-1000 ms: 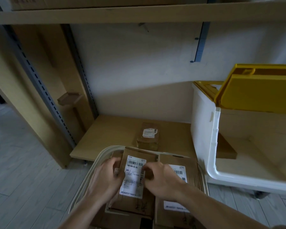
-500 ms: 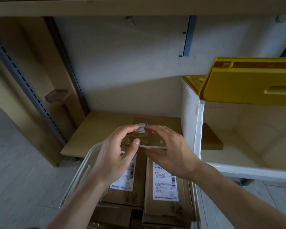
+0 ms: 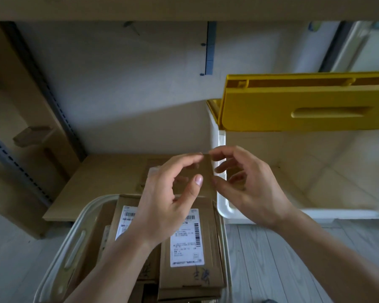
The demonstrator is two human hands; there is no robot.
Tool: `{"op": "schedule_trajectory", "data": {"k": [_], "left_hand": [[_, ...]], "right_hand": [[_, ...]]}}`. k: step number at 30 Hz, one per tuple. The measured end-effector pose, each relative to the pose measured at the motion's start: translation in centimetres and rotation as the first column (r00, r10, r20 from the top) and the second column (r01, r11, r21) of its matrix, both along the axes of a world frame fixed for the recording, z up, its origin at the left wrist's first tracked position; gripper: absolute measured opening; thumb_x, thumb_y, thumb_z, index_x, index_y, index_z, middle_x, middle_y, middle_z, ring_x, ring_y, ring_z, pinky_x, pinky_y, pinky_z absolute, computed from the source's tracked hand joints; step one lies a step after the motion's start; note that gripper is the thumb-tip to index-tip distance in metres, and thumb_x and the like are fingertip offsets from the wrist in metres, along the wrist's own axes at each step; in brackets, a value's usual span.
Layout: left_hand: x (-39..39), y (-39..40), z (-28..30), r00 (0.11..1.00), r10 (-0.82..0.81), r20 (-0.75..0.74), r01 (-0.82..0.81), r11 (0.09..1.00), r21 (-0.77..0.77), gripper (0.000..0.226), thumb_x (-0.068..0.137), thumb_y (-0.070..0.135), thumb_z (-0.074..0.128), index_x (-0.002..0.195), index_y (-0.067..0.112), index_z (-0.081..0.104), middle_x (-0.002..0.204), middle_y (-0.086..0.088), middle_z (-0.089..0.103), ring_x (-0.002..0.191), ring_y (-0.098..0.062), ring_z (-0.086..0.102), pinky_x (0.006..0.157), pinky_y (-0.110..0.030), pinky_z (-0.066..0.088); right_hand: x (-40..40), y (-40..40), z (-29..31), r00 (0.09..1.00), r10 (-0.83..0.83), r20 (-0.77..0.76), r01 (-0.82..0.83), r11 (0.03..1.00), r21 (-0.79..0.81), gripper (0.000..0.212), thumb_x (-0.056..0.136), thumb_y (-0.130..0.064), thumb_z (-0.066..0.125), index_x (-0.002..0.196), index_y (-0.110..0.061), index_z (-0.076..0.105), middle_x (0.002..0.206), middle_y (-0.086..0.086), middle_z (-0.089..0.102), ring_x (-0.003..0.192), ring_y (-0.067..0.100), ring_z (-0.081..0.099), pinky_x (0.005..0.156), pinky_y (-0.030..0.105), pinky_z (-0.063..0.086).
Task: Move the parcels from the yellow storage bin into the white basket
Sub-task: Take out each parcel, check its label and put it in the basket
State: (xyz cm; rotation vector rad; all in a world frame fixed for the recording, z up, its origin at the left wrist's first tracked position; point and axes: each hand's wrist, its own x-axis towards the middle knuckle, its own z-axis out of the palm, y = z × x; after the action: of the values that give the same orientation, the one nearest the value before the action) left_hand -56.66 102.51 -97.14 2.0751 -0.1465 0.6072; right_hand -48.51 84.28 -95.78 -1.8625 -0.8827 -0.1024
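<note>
A small brown cardboard parcel (image 3: 206, 171) is up in the air between my hands, above the far end of the white basket (image 3: 74, 237). My left hand (image 3: 162, 204) pinches it, fingers on the top edge and thumb on the near face, and covers its left part. My right hand (image 3: 254, 189) pinches its right edge with fingertips and thumb. The basket holds several flat labelled parcels (image 3: 186, 243). On the right stands the storage bin (image 3: 221, 206), with white walls and its yellow lid (image 3: 304, 106) raised.
A low wooden shelf board (image 3: 109, 171) lies behind the basket, against the wall. A slotted metal upright (image 3: 53, 101) and wooden side panel rise at the left. Another shelf runs overhead. Pale plank floor (image 3: 271, 259) shows between basket and bin.
My hands left the labelled parcel in the basket, reached to the small parcel on the shelf board, took hold of it and lifted it toward me.
</note>
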Motion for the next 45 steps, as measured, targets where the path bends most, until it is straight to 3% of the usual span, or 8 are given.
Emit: {"op": "schedule_trajectory", "data": {"k": [18,23,27,32,35,38,41,45], "left_hand": [[3.7,-9.4,0.3,0.978,-0.204,-0.047,0.199,0.976,-0.089,0.039,0.097,0.029,0.056,0.136,0.028,0.06,0.132,0.021,0.063,0.128,-0.001,0.056,0.093,-0.013,0.049],[5.8,-11.6,-0.3,0.971,-0.215,-0.103,0.21,0.976,-0.065,0.041,0.096,0.029,0.056,0.137,0.03,0.059,0.133,0.023,0.062,0.131,-0.001,0.053,0.102,-0.023,0.049],[8.1,-12.9,-1.6,0.968,-0.139,-0.21,0.125,0.989,-0.079,0.039,0.096,0.038,0.057,0.135,0.037,0.058,0.127,0.023,0.064,0.126,0.004,0.055,0.105,-0.032,0.05],[11.5,-14.8,-2.1,0.939,-0.046,-0.341,-0.051,0.962,-0.268,0.028,0.099,0.016,0.058,0.119,0.035,0.064,0.109,0.022,0.069,0.106,0.009,0.062,0.087,-0.013,0.049],[13.5,-15.4,-2.5,0.889,0.04,-0.456,-0.24,0.889,-0.391,0.023,0.097,0.014,0.056,0.101,0.033,0.068,0.101,0.015,0.071,0.097,-0.001,0.066,0.083,-0.022,0.054],[15.5,-15.9,-3.6,0.821,0.124,-0.557,-0.364,0.866,-0.343,0.016,0.098,0.014,0.054,0.094,0.024,0.065,0.095,0.001,0.07,0.083,-0.01,0.062,0.074,-0.027,0.05],[17.7,-15.9,-5.5,0.753,0.201,-0.627,-0.439,0.863,-0.251,0.026,0.099,0.015,0.054,0.12,0.009,0.067,0.121,-0.014,0.068,0.111,-0.031,0.064,0.089,-0.032,0.047],[20.7,-15.2,-8.3,0.632,0.265,-0.728,-0.476,0.875,-0.094,0.045,0.1,0.019,0.054,0.141,0.002,0.055,0.144,-0.021,0.057,0.133,-0.036,0.053,0.105,-0.035,0.043]], "right_hand": [[1.9,-11.7,0.0,0.972,-0.22,-0.083,0.221,0.975,0.01,0.032,0.084,-0.015,0.077,0.11,-0.03,0.065,0.102,-0.014,0.068,0.093,0.013,0.068,0.066,0.024,0.055],[3.4,-13.2,-0.2,0.961,-0.27,-0.052,0.269,0.963,-0.034,0.028,0.084,-0.014,0.077,0.107,-0.027,0.067,0.097,-0.012,0.069,0.091,0.01,0.066,0.065,0.024,0.055],[5.8,-12.9,-1.5,0.946,-0.323,-0.04,0.317,0.942,-0.107,0.022,0.085,-0.02,0.076,0.106,-0.024,0.069,0.095,-0.012,0.069,0.087,0.006,0.066,0.067,0.014,0.051],[9.4,-11.7,-3.6,0.933,-0.355,-0.06,0.336,0.918,-0.212,0.023,0.085,-0.022,0.073,0.107,-0.019,0.069,0.096,-0.008,0.069,0.085,0.01,0.066,0.074,0.024,0.054],[10.8,-11.1,-4.8,0.928,-0.358,-0.104,0.322,0.91,-0.262,0.028,0.086,-0.022,0.071,0.113,-0.018,0.067,0.098,-0.007,0.067,0.086,0.012,0.064,0.069,0.018,0.049],[12.0,-10.4,-6.1,0.913,-0.381,-0.147,0.324,0.895,-0.306,0.024,0.088,-0.028,0.07,0.111,-0.022,0.066,0.096,-0.009,0.065,0.087,0.012,0.063,0.061,0.011,0.041],[13.5,-9.9,-7.4,0.869,-0.427,-0.248,0.337,0.88,-0.336,0.025,0.089,-0.03,0.068,0.112,-0.023,0.063,0.102,-0.007,0.065,0.094,0.016,0.064,0.066,0.022,0.044],[15.4,-9.1,-9.6,0.79,-0.474,-0.39,0.308,0.856,-0.416,0.035,0.088,-0.032,0.067,0.12,-0.019,0.059,0.114,0.002,0.063,0.109,0.025,0.063,0.085,0.033,0.052]]}}
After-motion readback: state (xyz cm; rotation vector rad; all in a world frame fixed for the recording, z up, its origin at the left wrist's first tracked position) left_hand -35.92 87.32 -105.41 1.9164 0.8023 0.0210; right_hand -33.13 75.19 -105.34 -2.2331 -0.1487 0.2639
